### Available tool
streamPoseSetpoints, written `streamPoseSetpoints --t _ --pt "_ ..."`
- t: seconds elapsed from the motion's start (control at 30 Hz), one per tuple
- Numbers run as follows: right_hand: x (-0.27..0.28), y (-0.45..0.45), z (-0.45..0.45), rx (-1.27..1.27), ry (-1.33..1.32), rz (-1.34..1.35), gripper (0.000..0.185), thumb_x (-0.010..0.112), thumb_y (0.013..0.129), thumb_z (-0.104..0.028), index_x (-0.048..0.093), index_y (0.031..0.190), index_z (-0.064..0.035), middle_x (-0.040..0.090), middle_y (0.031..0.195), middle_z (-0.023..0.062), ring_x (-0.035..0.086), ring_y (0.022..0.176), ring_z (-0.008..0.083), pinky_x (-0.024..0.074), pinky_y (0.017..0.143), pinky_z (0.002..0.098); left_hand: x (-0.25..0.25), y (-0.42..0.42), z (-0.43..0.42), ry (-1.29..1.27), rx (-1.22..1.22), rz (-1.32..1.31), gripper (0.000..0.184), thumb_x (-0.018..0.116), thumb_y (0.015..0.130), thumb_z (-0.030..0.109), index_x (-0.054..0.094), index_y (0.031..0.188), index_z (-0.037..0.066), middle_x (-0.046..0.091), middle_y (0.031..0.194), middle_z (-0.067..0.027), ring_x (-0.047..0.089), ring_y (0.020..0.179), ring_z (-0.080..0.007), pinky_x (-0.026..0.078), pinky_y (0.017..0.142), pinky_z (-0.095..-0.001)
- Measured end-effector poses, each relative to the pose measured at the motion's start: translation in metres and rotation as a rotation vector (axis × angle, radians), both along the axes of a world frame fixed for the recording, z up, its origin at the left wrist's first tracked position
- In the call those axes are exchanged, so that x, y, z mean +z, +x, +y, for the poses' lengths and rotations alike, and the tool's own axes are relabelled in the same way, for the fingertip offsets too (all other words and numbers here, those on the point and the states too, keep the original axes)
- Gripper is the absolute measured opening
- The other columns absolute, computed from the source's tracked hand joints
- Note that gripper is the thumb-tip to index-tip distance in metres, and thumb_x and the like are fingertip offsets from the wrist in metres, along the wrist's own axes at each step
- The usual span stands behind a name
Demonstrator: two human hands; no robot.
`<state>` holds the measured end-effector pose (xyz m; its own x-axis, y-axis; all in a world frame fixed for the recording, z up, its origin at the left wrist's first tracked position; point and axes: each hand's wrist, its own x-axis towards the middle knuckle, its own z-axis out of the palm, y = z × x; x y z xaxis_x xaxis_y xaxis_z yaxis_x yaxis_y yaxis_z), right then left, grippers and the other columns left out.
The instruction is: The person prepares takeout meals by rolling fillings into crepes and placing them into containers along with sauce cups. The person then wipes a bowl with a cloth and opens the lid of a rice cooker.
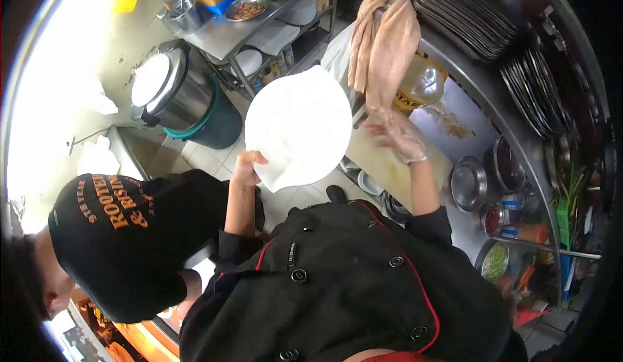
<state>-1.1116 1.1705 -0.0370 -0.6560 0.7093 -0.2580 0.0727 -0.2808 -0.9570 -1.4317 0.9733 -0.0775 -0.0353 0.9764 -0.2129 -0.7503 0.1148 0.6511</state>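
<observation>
A white dish (298,128) with a rounded body and two pointed ends is held out in front of my chest. My left hand (248,167) is closed on its near left edge, thumb on top. My right hand (399,136), in a clear plastic glove, is open with its fingers apart, slightly blurred. It is above the pale cutting board (399,167), just below a hanging peach-coloured cloth (386,44). A clear rounded container (422,83) with a yellow label is close beyond that hand. Brown shreds (451,120) lie on a white surface to its right.
A person in a black shirt (110,232) bends at my left. A large steel pot (172,83) stands in a green bin (217,119). Beyond the dish is a steel shelf (227,37) with food trays. Stacked dark plates (464,15) and metal bowls (468,183) are at right.
</observation>
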Motion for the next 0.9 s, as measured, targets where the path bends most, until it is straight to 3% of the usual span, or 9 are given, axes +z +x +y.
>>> streamPoseSetpoints --t 0.07,0.17,0.3,0.4,0.53,0.63,0.73,0.83,0.9 --pt "0.004 -0.012 -0.024 0.136 -0.168 0.477 0.074 0.059 0.091 -0.054 0.036 0.144 -0.0086 0.051 0.136 0.0112 0.054 0.119 0.0245 0.0493 0.094 0.0399 0.006 -0.004 0.013 -0.046 -0.067 -0.033 0.059 0.054 0.064 0.003 0.051 0.121 -0.016 0.064 0.11 -0.024 0.067 0.096 -0.0358 0.055 0.086 -0.043" --pt "-0.009 -0.027 -0.054 0.025 -0.017 0.501 0.1 0.059 0.08 -0.072 0.027 0.149 -0.0068 0.041 0.145 0.0128 0.045 0.131 0.027 0.0424 0.105 0.0442 0.027 0.019 0.034 -0.183 -0.098 0.094 0.052 0.055 0.07 0.002 0.053 0.119 -0.016 0.065 0.109 -0.0232 0.067 0.096 -0.0328 0.055 0.084 -0.0426" --pt "-0.03 -0.028 -0.042 -0.304 -0.176 0.693 0.081 0.059 0.089 -0.058 0.035 0.144 -0.0031 0.048 0.139 0.0126 0.047 0.128 0.0239 0.0417 0.105 0.0416 0.003 0.047 0.048 -0.028 -0.029 0.159 0.048 0.057 0.071 -0.002 0.056 0.119 -0.011 0.066 0.102 -0.0189 0.066 0.092 -0.028 0.054 0.082 -0.0401" --pt "-0.029 -0.013 0.0 -0.558 0.528 -0.218 0.07 0.062 0.091 -0.05 0.043 0.137 0.0002 0.055 0.127 0.0137 0.052 0.116 0.0249 0.0427 0.099 0.0391 0.038 0.063 0.033 -0.089 0.142 0.171 0.051 0.053 0.068 -0.005 0.055 0.118 -0.009 0.064 0.103 -0.0165 0.064 0.091 -0.0284 0.054 0.081 -0.0394" --pt "-0.036 -0.05 0.018 -0.695 1.19 -0.544 0.061 0.072 0.084 -0.042 0.051 0.119 0.0038 0.061 0.101 0.0145 0.057 0.094 0.0239 0.0482 0.085 0.0398 0.048 0.043 0.008 -0.168 0.182 0.196 0.062 0.051 0.065 -0.005 0.049 0.126 -0.007 0.061 0.109 -0.0174 0.062 0.097 -0.0308 0.053 0.084 -0.0413" --pt "-0.007 -0.064 0.021 -0.475 0.818 -0.138 0.04 0.068 0.088 -0.028 0.053 0.109 0.0023 0.063 0.087 0.0116 0.058 0.073 0.0205 0.0507 0.069 0.0357 0.057 0.042 0.005 -0.177 0.269 0.22 0.064 0.051 0.066 -0.005 0.047 0.13 -0.005 0.059 0.111 -0.0163 0.06 0.1 -0.0311 0.051 0.087 -0.041" --pt "0.035 -0.066 -0.028 -0.514 0.415 0.24 0.002 0.06 0.09 -0.004 0.058 0.09 -0.0027 0.063 0.078 0.0029 0.055 0.069 0.0076 0.0474 0.063 0.0247 0.048 0.044 0.006 -0.114 0.303 0.257 0.063 0.052 0.067 -0.006 0.047 0.129 -0.002 0.059 0.111 -0.0144 0.058 0.101 -0.0284 0.049 0.088 -0.0385" --pt "0.058 -0.083 -0.065 -0.196 0.249 0.326 0.006 0.067 0.085 -0.001 0.061 0.085 -0.0009 0.063 0.081 0.0021 0.055 0.07 0.008 0.0478 0.065 0.0251 0.048 0.052 0.019 -0.116 0.222 0.302 0.063 0.053 0.067 -0.006 0.047 0.13 -0.002 0.059 0.112 -0.0138 0.058 0.1 -0.026 0.049 0.083 -0.0361" --pt "0.039 -0.097 -0.06 -0.092 0.269 0.094 0.011 0.071 0.079 0.0 0.064 0.087 -0.0001 0.064 0.081 0.003 0.057 0.072 0.0096 0.0487 0.068 0.0261 0.053 0.06 0.028 -0.081 0.15 0.523 0.058 0.054 0.068 -0.006 0.05 0.125 0.0 0.059 0.106 -0.0101 0.057 0.096 -0.0207 0.047 0.08 -0.0317"
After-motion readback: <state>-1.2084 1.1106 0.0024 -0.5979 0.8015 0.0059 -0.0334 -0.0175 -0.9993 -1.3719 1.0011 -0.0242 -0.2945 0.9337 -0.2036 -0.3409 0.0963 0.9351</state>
